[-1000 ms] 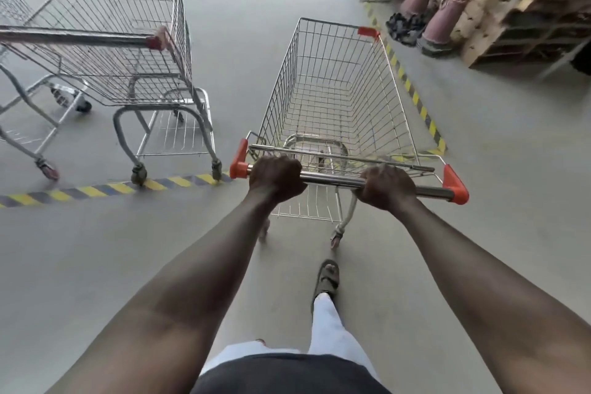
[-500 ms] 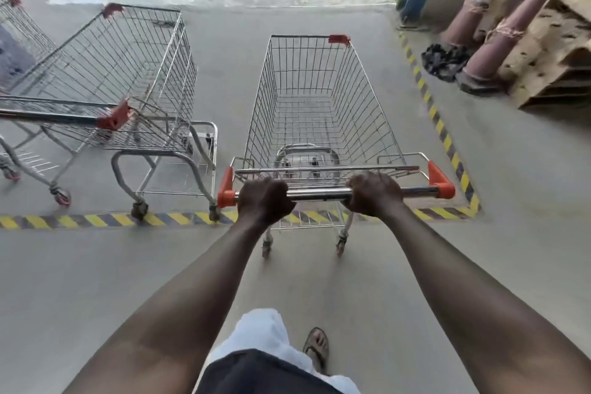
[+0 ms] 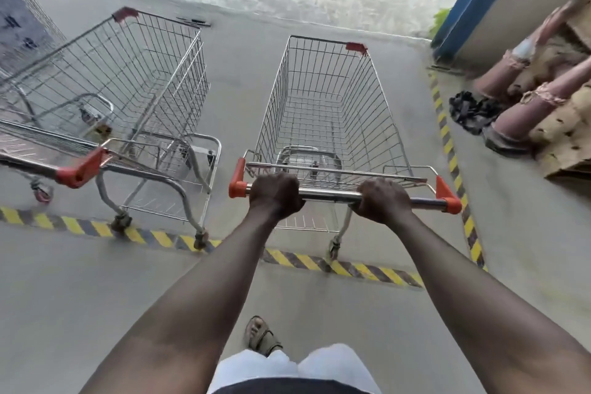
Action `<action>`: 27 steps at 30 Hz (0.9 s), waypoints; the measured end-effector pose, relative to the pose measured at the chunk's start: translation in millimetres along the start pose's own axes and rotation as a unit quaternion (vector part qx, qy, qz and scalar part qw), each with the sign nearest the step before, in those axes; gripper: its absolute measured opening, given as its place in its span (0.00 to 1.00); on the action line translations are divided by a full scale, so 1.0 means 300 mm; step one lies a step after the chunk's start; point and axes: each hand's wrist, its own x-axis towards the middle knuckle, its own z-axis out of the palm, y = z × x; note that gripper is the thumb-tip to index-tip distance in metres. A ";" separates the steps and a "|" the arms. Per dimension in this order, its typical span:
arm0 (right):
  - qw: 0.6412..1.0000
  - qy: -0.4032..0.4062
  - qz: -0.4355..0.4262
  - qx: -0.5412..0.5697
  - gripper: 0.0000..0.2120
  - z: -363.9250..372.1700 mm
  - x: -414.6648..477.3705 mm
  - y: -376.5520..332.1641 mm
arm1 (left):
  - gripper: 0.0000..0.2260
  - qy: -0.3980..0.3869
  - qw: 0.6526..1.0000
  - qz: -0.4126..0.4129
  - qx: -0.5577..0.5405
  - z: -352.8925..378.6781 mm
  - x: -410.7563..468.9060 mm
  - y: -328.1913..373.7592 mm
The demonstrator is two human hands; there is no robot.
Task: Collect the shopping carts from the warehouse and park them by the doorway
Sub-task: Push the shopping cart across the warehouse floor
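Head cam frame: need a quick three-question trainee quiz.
1. True or false: the left hand and right hand both grip the handle of the pushed cart.
2. On which side of the pushed cart does the parked cart stand? A left, B right, C behind.
3. Fill in: the handle's end caps are ____.
Key: 1 true; 2 A; 3 orange.

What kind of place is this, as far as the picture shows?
Likely a warehouse loading doorway: a bare concrete floor marked with yellow-black hazard tape, a parked cart beside the pushed cart, and traffic cones lying near a blue door frame.
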 end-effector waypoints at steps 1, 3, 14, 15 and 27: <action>1.000 0.006 -0.008 -0.007 0.19 -0.007 0.034 0.012 | 0.10 -0.001 1.000 -0.005 -0.002 0.000 0.033 -0.005; 0.999 0.012 -0.026 -0.014 0.18 -0.021 0.105 0.039 | 0.11 -0.004 1.000 -0.015 -0.005 0.003 0.095 -0.008; 0.994 0.038 -0.090 -0.047 0.18 -0.086 0.509 0.173 | 0.15 -0.021 0.995 -0.096 -0.018 -0.010 0.390 0.000; 0.993 0.042 -0.101 -0.047 0.18 -0.090 0.539 0.176 | 0.15 -0.024 0.994 -0.105 -0.021 -0.011 0.411 -0.007; 0.985 0.068 -0.160 -0.019 0.17 -0.099 0.749 0.189 | 0.12 -0.032 0.986 -0.160 -0.033 0.013 0.567 -0.083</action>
